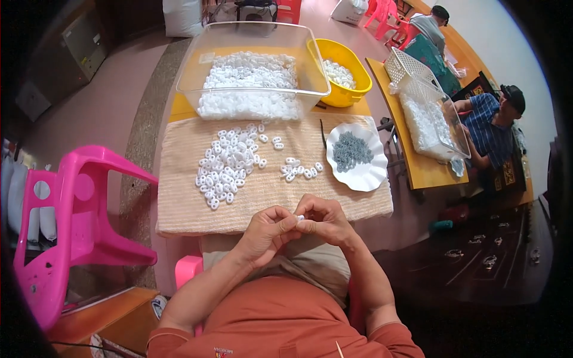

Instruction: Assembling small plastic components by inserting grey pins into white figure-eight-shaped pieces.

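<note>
In front of my belly, at the cloth's near edge, both hands meet around a small white plastic piece (299,218). My left hand (270,234) pinches it between thumb and fingertips. From the other side my right hand (325,222) pinches it too, its fingers curled. The fingers cover most of the piece. Beyond my hands lies a large pile of white oval two-hole pieces (225,164) on the left of the cloth. A smaller group of the same pieces (298,170) lies nearer the middle. To the right, a white scalloped plate (376,170) carries a heap of small grey parts (351,151).
A beige striped cloth (268,203) covers the table. At its back stand a clear plastic bin (250,107) of white pieces and a yellow basin (341,98). A pink plastic chair (89,203) is at left. Right, a person (489,125) sits behind another table (412,155).
</note>
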Motion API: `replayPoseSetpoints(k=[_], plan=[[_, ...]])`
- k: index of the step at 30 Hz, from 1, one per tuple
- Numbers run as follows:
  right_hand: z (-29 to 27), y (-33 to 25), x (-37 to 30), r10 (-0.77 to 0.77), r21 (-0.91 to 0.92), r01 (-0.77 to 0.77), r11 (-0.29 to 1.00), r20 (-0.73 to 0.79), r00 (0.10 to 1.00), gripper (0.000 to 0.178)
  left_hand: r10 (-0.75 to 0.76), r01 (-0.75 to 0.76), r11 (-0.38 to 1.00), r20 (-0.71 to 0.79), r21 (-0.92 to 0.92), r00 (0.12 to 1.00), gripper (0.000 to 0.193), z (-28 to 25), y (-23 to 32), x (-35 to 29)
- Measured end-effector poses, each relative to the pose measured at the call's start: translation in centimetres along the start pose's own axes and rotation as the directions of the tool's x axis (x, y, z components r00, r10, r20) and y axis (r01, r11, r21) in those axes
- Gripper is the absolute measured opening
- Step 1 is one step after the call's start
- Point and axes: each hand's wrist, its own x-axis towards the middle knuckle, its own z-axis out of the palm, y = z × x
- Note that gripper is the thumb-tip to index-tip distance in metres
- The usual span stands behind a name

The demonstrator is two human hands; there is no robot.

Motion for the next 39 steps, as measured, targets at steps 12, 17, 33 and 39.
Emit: replayPoseSetpoints(k=[12,17,33,39], plan=[[-0.5,-0.8,0.2,0.008,-0.076,-0.01,0.997,-0.026,1.0,0.011,-0.006,0.007,1.0,-0.052,0.011,0.999,0.011,0.4,0.1,-0.1],[-2.7,-2.2,0.6,0.014,-0.24,-0.1,0.966,-0.338,0.941,0.01,0.02,-0.023,0.999,-0.116,-0.024,0.993,0.012,0.1,0.0,0.0],[-15.3,-11.7,12.5,-0.443,-0.584,0.029,0.812,-0.582,0.682,0.035,-0.011,0.011,1.0,-0.09,-0.001,0.996,0.008,0.2,0.2,0.0],[-15.1,-10.1,12.7,-0.425,-0.56,0.03,0.828,-0.593,0.684,0.033,0.015,-0.015,1.0,-0.099,-0.004,0.995,0.008,0.2,0.7,-0.3]])
